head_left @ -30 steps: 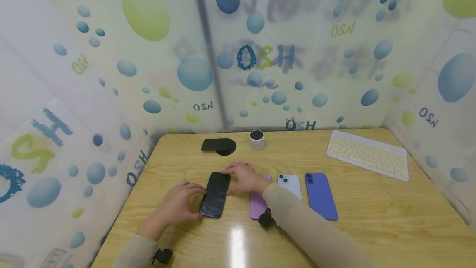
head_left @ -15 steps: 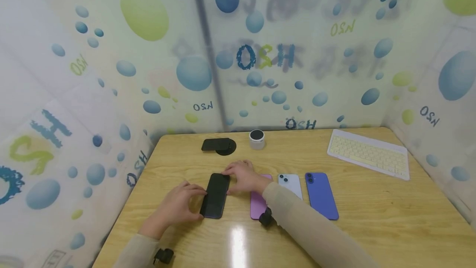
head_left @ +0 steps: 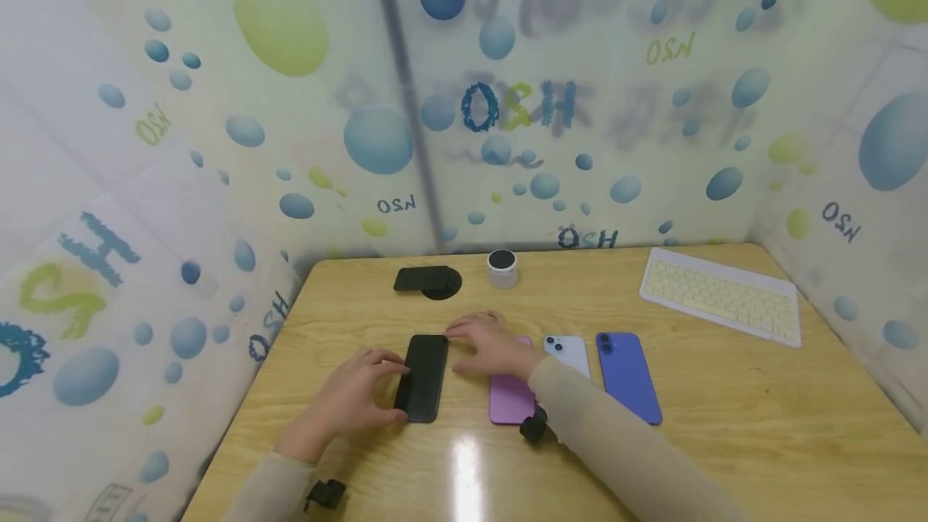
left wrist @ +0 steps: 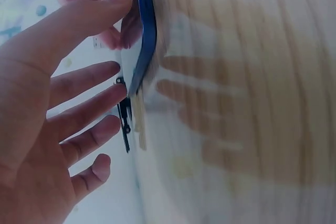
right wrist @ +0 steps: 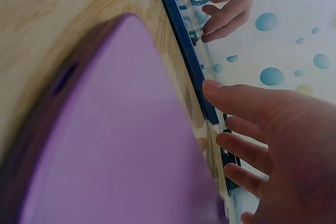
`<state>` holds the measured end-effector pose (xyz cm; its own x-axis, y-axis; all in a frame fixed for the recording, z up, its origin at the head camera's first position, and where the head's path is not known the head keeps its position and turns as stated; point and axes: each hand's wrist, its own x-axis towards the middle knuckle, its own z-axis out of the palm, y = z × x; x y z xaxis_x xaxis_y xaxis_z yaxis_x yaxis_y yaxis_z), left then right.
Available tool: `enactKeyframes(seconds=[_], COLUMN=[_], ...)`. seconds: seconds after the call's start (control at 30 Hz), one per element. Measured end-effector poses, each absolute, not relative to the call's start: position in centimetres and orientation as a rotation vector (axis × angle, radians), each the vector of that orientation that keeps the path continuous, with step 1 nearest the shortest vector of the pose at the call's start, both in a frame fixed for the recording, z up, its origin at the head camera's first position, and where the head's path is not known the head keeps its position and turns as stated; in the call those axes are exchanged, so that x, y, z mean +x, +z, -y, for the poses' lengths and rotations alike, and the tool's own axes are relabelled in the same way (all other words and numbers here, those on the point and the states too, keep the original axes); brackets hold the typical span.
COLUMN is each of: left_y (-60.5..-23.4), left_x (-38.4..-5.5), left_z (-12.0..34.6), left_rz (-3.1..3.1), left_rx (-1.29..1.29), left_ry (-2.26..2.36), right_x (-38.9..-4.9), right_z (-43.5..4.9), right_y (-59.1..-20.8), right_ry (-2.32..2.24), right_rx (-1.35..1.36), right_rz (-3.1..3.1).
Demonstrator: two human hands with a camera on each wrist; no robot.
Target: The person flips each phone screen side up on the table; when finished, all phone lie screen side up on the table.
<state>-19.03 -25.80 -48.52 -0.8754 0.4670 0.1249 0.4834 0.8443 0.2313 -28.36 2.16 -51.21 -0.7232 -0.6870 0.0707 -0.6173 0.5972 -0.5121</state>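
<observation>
A smartphone (head_left: 422, 377) lies face up on the table, its screen dark and its side frame blue. At its left side is my left hand (head_left: 351, 393), thumb by the lower corner and fingertips at the long edge. In the left wrist view the fingers of this hand (left wrist: 58, 108) are spread and fairly straight. My right hand (head_left: 493, 345) is just right of the phone, fingertips near its upper right corner and thumb apart from it. Partly under the right hand and wrist lies a purple phone (head_left: 511, 401), back up.
Right of the purple phone lie a light blue phone (head_left: 569, 351), partly covered by the sleeve, and a blue phone (head_left: 629, 377). A black stand (head_left: 428, 280) and a small white speaker (head_left: 502, 268) are at the back. A white keyboard (head_left: 721, 296) sits back right.
My right hand has drawn off the dark phone to the right. My left hand has moved slightly right, and the phone's lower end has swung right, so it lies a little straighter.
</observation>
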Motion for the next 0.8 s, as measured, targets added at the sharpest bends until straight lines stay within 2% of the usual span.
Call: enactKeyframes(seconds=[0.8], left_y=[-48.6], left_x=[-20.2], left_z=[18.8], left_rz=[2.963], left_rx=[-1.016], left_ry=[-0.475], right_x=[-25.9], right_z=[-13.4], right_y=[-49.6], right_ry=[-0.728], right_rx=[-0.968], right_rz=[-2.724])
